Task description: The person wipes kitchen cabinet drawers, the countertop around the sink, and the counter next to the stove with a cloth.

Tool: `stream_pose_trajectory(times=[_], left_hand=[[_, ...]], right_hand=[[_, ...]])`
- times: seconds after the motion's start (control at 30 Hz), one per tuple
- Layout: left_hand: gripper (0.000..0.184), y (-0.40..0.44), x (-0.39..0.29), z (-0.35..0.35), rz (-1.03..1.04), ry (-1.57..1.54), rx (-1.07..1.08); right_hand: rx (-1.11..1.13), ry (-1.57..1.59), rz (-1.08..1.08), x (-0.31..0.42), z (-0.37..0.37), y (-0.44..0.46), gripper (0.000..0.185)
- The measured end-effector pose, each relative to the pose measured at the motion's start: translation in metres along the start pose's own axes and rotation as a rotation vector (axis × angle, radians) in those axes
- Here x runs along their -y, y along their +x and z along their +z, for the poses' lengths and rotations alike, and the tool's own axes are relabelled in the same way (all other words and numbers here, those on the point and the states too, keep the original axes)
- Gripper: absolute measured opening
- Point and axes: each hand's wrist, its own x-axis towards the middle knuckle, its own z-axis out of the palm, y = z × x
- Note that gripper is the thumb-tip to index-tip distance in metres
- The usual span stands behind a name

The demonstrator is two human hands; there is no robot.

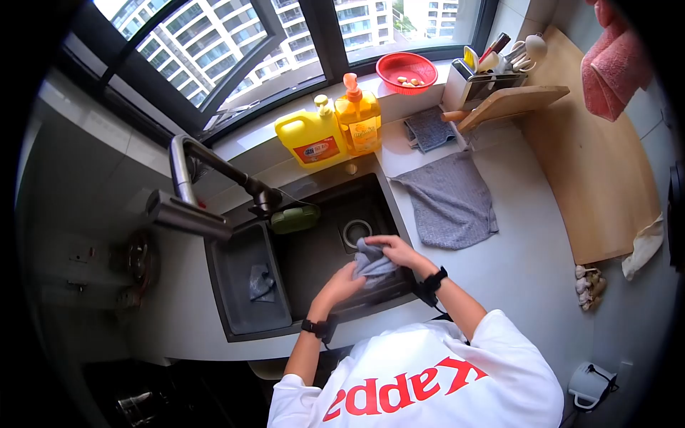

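Over the dark sink point(303, 264), a bunched grey cloth point(372, 261) is held between my two hands. My left hand point(341, 285) has its fingers closed on the cloth's left side. From the right, my right hand point(398, 251) grips its upper edge, fingers pointing left. The round drain point(357, 232) lies just beyond the cloth. A grey tray point(246, 303) fills the sink's left part and holds a small crumpled cloth point(262, 284). At the sink's far wall sits a green holder point(295, 219).
A faucet point(189, 207) arches over the sink's left. Behind stand a yellow jug point(312, 135) and an orange pump bottle point(359, 118). A grey towel point(449, 203) lies right of the sink, near a wooden board point(514, 103), a utensil holder point(474, 82) and a red basket point(407, 71).
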Motion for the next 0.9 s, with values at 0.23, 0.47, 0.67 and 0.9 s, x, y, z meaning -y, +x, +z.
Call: stream_pose_trajectory(times=[0.23,0.47,0.67,0.9], left_hand=[[0.03,-0.062,-0.007,0.07,0.078,0.175,0.151],[0.054,-0.083,-0.01,0.153,0.319,0.533,-0.133],[0.061,-0.097,-0.01,0.194,0.312,0.648,-0.177],[0.067,-0.103,0.007,0.186,0.403,0.598,-0.202]], right_hand=[[-0.124,-0.168,-0.172,-0.008,0.025,-0.086,0.053],[-0.284,-0.534,-0.369,-0.032,0.017,-0.15,0.048],[-0.412,-0.698,-0.267,-0.061,0.031,-0.206,0.055],[-0.535,-0.839,-0.23,-0.08,0.055,-0.221,0.058]])
